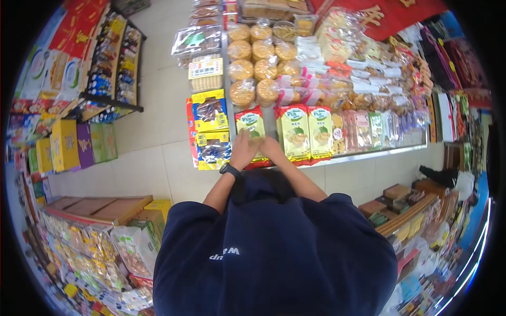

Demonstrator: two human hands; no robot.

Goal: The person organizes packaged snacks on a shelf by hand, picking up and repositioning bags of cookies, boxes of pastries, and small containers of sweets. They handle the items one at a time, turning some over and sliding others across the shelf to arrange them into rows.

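Observation:
A green-and-yellow packet of pia cakes (249, 120) with red ends lies at the front of the display table (363, 156). My left hand (245, 149), with a dark watch on its wrist, is closed on the near left part of this packet. At its near right edge my right hand (271, 148) is closed too, its fingertips partly hidden. Two matching packets (295, 132) lie just to the right, with a narrow gap between. Yellow-and-blue packs (212, 147) are stacked to the left of my left hand.
Bags of round cookies (242, 92) stand in rows behind the packets. Pink, green and purple packs (369, 129) fill the table's right side. A bottle rack (118, 63) and yellow and purple boxes (66, 145) stand left. Snack shelves (95, 247) are behind me.

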